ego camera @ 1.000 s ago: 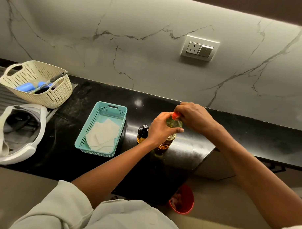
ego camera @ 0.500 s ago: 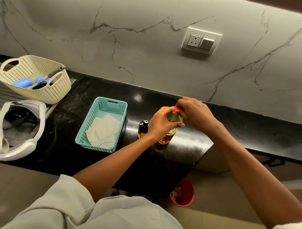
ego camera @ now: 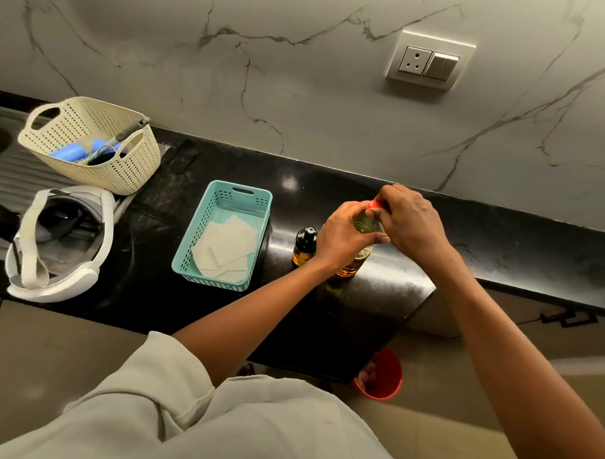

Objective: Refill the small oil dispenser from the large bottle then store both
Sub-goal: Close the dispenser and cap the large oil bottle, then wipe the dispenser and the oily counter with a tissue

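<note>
The large clear plastic bottle of yellow oil [ego camera: 358, 252] stood upright on the black polished stone counter [ego camera: 499, 243], its long axis vertical, directly in front of the person and between the 2 hands. The left hand [ego camera: 345, 236] was wrapped around the upper body of the bottle and held it firm, while the right hand [ego camera: 411, 219] was closed from above on the small red cap [ego camera: 374, 205] at the top. Both hands were therefore on the same bottle, one above the other, almost touching. I judged that the cap was being unscrewed, so the turning would be around the vertical axis, with the right hand doing the work. The small dark glass oil dispenser with a black top [ego camera: 304, 246] stood just beside the bottle, on the side of the left hand, with no hand on it. It looked about half full of amber oil. The large bottle looked mostly full, so it was probably heavy and slippery.
</note>
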A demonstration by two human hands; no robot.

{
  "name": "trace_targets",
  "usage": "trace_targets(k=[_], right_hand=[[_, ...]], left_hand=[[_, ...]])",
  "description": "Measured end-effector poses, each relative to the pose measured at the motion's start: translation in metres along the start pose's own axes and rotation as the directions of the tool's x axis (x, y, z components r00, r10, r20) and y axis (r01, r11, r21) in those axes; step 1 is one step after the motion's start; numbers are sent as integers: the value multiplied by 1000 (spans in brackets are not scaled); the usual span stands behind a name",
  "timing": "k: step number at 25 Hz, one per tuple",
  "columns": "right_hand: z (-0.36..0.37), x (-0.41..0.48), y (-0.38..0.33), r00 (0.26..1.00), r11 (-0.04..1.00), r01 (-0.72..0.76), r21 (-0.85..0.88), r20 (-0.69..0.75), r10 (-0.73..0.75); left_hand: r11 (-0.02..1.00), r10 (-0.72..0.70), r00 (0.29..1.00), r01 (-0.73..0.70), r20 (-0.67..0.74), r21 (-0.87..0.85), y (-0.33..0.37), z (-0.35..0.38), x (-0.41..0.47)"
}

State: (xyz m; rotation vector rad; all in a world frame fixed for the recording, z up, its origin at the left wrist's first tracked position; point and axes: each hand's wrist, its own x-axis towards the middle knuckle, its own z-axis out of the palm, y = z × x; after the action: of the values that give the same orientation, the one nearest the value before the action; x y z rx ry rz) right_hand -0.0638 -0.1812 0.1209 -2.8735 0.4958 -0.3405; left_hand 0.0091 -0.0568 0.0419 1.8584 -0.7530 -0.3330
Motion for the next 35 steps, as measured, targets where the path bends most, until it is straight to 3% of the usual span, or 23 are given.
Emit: trace_targets(k=[6,9,11,14,18,22,29,35], right_hand=[[4,-6,0,995,994,-71,80,-70,76],[7,-21,-8,953,966,-117,231,-248,175],[12,-30,-27,910,933,-104,344,-346,229],[32,-37,-74,915,897,-29,441,-350,201],[82,-22,-139,989,853,82,515,-145,-7],[152,19,-185,959,898,112,425,190,-209],[225,92,-211,841,962,228,151,467,-273],[251,102,-211,767,944,330,3,582,-270]], left_hand=[[998,-58,995,56,84,19,5,-5,-6],[994,-113,984,112,138,20,-4,-18,-21],[993,-112,989,115,100,-32,-19,-37,-37],[988,-128,987,118,-94,-103,-50,-77,-56],[931,-361,882,357,-303,-72,-115,-141,-56],[804,-542,810,577,-225,142,-158,-183,-53],[699,-517,845,508,-135,502,-194,-195,-36],[637,-503,857,454,-111,624,-207,-194,-25]])
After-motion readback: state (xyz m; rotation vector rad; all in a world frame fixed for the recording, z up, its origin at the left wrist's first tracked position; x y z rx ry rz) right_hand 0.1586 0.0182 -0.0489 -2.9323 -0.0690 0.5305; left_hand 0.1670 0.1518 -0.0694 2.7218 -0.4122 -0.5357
